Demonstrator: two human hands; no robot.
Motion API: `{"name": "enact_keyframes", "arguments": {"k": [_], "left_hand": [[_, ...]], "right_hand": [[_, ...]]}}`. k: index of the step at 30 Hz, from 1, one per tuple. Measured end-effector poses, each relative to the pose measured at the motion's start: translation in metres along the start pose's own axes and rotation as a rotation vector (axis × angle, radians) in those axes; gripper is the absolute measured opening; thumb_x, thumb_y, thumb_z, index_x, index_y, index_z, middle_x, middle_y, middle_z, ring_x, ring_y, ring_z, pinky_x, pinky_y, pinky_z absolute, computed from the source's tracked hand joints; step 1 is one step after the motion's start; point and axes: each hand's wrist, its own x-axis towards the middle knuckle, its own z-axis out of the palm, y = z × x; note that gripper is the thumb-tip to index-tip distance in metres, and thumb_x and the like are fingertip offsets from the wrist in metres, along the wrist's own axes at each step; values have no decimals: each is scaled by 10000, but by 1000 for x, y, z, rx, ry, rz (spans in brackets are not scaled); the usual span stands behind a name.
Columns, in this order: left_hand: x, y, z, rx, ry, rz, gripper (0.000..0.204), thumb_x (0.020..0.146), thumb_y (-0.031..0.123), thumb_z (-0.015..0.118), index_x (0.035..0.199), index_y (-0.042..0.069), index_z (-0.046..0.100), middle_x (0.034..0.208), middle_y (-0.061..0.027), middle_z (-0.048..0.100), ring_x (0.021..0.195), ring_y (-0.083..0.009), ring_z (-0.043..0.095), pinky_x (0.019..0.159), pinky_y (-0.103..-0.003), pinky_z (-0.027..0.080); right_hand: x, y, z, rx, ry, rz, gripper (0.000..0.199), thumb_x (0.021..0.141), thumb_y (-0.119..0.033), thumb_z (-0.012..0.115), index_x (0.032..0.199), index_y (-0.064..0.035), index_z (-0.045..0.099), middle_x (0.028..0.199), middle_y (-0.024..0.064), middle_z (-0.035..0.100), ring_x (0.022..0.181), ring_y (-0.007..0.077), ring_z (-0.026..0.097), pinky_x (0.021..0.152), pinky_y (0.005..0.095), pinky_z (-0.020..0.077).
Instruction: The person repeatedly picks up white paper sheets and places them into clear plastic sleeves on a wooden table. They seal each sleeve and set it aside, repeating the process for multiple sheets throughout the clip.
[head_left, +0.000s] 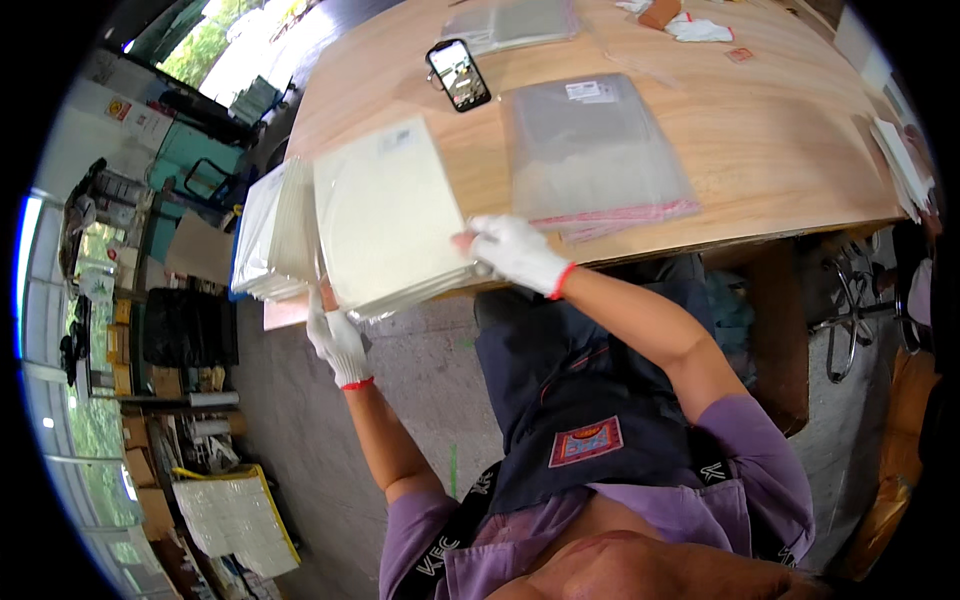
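A stack of flat cream-white packets [385, 200] in clear plastic lies at the table's near left edge, its front corners jutting over. My left hand [338, 340], in a white knit glove with a red cuff, is closed at the stack's near left corner, bare fingertips against it. At the near right corner my right hand [518, 252], gloved the same way, has its fingers curled against the packets; slight blur softens it. Left of this stack stands a second, fanned pile of white packets [268, 235]. To the right lies a pile of clear plastic bags [585, 140] with pink-red edges.
A phone [460, 76] lies behind the stacks on the wooden table [760, 150]. More clear bags [515, 25] and white gloves [700, 30] are at the far side. White papers [900, 165] rest at the right edge. A cardboard box [765, 330] stands under the table; shelves line the left.
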Motion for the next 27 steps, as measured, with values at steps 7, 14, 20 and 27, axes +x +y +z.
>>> {"name": "enact_keyframes", "arguments": {"k": [7, 14, 20, 27], "left_hand": [[-10, -53, 18, -205, 145, -135, 511, 951, 306, 471, 1325, -39, 419, 1346, -178, 447, 1281, -289, 390, 1061, -370, 320], [-42, -2, 44, -8, 402, 528, 457, 988, 243, 349, 1388, 28, 306, 1431, -226, 281, 1303, -342, 356, 1064, -470, 343], [-99, 32, 134, -25, 46, 703, 413, 846, -11, 417, 1258, -19, 420, 1340, -197, 415, 1271, -375, 387, 1055, -473, 329], [-146, 206, 279, -266, -859, 1040, 427, 673, 63, 682, 1097, 53, 630, 1248, -131, 528, 1201, -366, 445, 1032, -447, 344]], "right_hand": [[-15, 2, -20, 17, -72, 38, 380, 919, -405, 457, 956, -49, 585, 675, 58, 628, 608, 130, 590, 584, 281, 456], [-113, 48, -126, 269, 101, 104, 211, 937, -172, 398, 1022, -70, 562, 685, 20, 591, 517, 65, 462, 450, 189, 344], [-220, 92, -218, 262, 666, 172, 231, 931, -181, 406, 987, -46, 584, 685, 34, 588, 522, 93, 524, 464, 225, 426], [-312, 139, -346, 377, 1318, -26, 269, 955, -278, 461, 1045, -47, 566, 718, 43, 605, 499, 99, 496, 456, 235, 411]]}}
